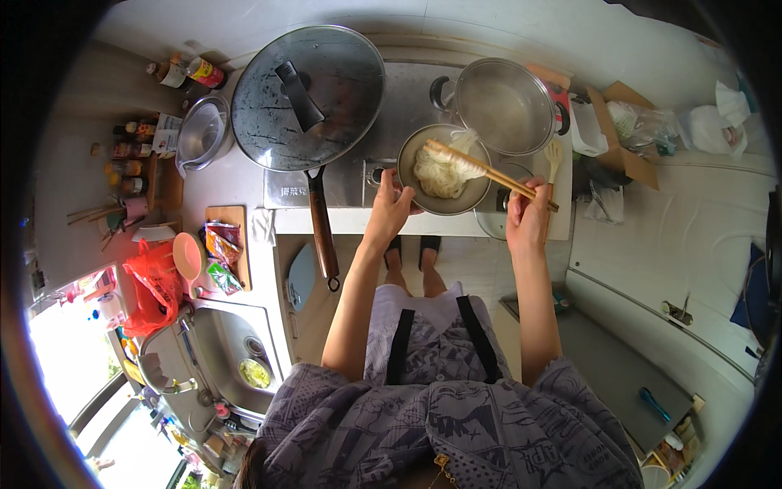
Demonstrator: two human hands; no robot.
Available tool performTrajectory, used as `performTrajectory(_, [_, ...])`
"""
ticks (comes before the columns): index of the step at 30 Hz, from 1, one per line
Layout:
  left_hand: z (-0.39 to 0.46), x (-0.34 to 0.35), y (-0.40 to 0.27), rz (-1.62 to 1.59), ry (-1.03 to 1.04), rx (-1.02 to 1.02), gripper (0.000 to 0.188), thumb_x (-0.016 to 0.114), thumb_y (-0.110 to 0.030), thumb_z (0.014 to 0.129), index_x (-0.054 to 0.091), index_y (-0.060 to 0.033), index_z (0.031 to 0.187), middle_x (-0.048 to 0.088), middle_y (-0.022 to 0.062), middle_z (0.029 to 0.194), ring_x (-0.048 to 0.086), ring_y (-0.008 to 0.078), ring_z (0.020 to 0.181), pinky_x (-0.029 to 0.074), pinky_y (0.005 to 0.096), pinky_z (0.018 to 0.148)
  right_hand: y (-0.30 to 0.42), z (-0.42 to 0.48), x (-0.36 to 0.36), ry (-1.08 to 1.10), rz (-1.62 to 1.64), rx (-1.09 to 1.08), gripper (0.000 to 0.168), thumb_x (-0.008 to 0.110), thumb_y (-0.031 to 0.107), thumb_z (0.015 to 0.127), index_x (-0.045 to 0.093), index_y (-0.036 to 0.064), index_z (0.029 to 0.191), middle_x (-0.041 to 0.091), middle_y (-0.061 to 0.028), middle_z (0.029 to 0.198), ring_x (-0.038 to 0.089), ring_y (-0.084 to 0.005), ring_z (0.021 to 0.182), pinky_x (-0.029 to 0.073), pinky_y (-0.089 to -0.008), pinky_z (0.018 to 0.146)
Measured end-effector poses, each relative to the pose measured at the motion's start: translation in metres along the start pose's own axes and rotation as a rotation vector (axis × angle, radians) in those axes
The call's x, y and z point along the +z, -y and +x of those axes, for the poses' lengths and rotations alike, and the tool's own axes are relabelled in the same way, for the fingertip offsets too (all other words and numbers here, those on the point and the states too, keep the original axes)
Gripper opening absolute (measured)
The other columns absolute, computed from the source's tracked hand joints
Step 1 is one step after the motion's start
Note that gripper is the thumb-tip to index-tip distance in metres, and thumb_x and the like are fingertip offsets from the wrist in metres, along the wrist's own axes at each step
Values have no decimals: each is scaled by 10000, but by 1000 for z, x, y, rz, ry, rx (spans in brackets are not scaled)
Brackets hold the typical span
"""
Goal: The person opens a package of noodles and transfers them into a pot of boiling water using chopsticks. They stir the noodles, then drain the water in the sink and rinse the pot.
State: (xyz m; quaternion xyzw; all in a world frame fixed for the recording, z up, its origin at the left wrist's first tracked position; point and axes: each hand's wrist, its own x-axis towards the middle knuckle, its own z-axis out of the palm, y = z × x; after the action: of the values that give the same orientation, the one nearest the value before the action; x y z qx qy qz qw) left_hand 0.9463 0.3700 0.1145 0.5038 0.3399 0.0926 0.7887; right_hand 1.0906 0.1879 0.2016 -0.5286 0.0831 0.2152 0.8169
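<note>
My left hand point(391, 205) grips the rim of a round metal bowl point(408, 153) at its left side. White noodles point(441, 174) lie heaped in the bowl. A pair of wooden chopsticks point(501, 176) is held in my right hand point(528, 211); their tips reach over the bowl with some noodles draped on them. Just behind and to the right stands a steel pot point(504, 107) with two black handles, uncovered, with cloudy liquid inside. To the left, a large wok with a wooden handle point(322, 238) sits under a glass lid point(342, 67).
A glass lid point(489, 225) lies partly beneath my right hand. A slotted wooden spatula point(553, 162) rests right of the pot. At left are a cutting board point(244, 269) with packets, a pink ladle point(189, 257), a plastic-covered bowl point(204, 134) and a sink point(223, 324) holding a bowl of chopped greens point(253, 373).
</note>
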Motion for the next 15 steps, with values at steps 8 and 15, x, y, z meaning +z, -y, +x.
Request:
performTrajectory(8, [-10,0,-9,63,1,-4,472,520,-44,932,336,34,1360,507,118,957,621,186,865,642,326,708,27,-45,27,155,-759,-319,285,392,274,1043,447,85,837,467,-11,700,368,-61,525,267,-221,470])
performTrajectory(15, [-8,-6,5,60,16,-13,459,490,-34,945,315,-2,1368,495,180,1117,641,256,963,643,349,755,53,-37,26,10,-666,-518,334,367,311,1050,421,81,815,455,-5,744,376,-64,614,276,-205,522])
